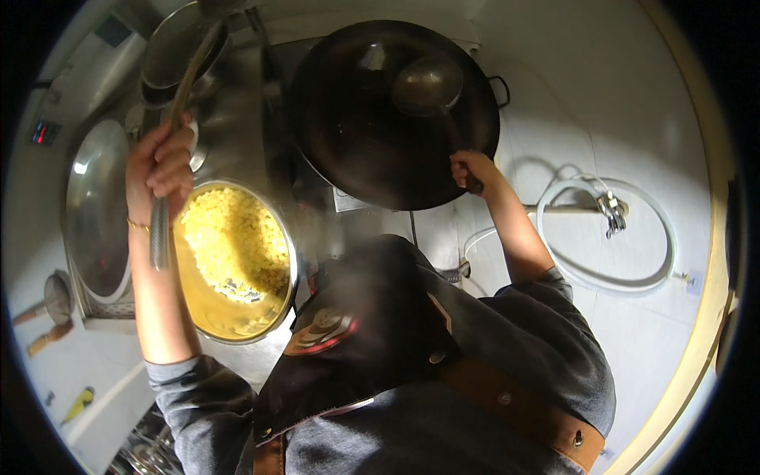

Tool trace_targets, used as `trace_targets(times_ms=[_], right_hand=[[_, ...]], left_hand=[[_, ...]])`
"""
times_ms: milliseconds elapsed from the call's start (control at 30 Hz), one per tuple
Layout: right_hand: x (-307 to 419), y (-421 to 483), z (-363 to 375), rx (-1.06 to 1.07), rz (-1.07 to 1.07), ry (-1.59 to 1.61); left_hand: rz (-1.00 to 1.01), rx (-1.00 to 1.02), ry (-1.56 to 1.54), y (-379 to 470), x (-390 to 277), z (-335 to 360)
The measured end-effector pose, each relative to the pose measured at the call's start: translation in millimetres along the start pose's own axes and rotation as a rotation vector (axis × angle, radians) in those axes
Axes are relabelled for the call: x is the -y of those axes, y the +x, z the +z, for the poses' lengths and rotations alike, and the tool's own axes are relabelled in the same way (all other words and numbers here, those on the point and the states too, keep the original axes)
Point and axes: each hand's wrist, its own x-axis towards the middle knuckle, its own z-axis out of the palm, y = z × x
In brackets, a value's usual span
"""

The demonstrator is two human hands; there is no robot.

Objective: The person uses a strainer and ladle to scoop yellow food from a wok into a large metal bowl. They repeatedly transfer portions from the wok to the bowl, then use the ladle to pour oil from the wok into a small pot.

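A large dark wok (350, 142) stands in front of me, with a loop handle on its right side. My right hand (472, 168) grips the handle of a metal ladle (427, 86), whose bowl is over the inside of the wok. My left hand (163, 157) is closed around a long-handled utensil (193, 71) with a grey textured grip. This utensil slants up toward the top edge, where its dark head is cut off and blurred. Below and right of that hand sits a round metal pot (205, 320) with small yellow food pieces (231, 234) in it, perhaps corn kernels.
At the upper left is another metal pot (172, 50). A large round metal lid or pan (98, 208) leans farther left. A strainer (57, 297) and a yellow-and-black tool (80, 404) are near the left rim. To the right, a pale hose (671, 249) forms a loop beside metal fittings (613, 214).
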Motion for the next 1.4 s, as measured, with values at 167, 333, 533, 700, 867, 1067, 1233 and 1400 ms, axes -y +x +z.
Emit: trace_targets(times_ms=[167,333,533,700,867,1067,1233,1400], right_hand=[[-50.6,-5.4,-43.3,-0.384,-0.208,-0.453],[-75.0,-1.0,-51.0,-0.540,-0.304,-0.699],[-104.7,7.6,-32.0,-0.436,-0.179,-0.558],[-122.4,-4.2,-24.1,-0.464,-0.281,-0.891],[-119.0,-18.1,-25.5,-0.627,-0.386,-1.251],[-120.5,-29.5,-30.0,-0.678,-0.424,-1.344],[-127.6,-35.9,-29.4,-0.647,-0.389,-1.351],[-122.9,-37.9,-29.2,-0.762,-0.690,-1.397]], left_hand=[[-0.122,-0.075,0.188,14.8,57.5,15.0],[-0.166,-0.177,0.331,29.1,94.5,16.6],[-0.203,-0.254,0.355,36.9,115.2,5.7],[-0.173,-0.426,0.686,32.5,132.4,-9.3],[-0.133,-0.458,0.764,21.3,146.6,-22.9],[-0.051,-0.438,0.507,-1.0,139.5,-15.9],[0.143,-0.424,0.494,-26.7,101.8,-8.4],[0.273,-0.609,0.760,-39.9,44.2,-14.7]])
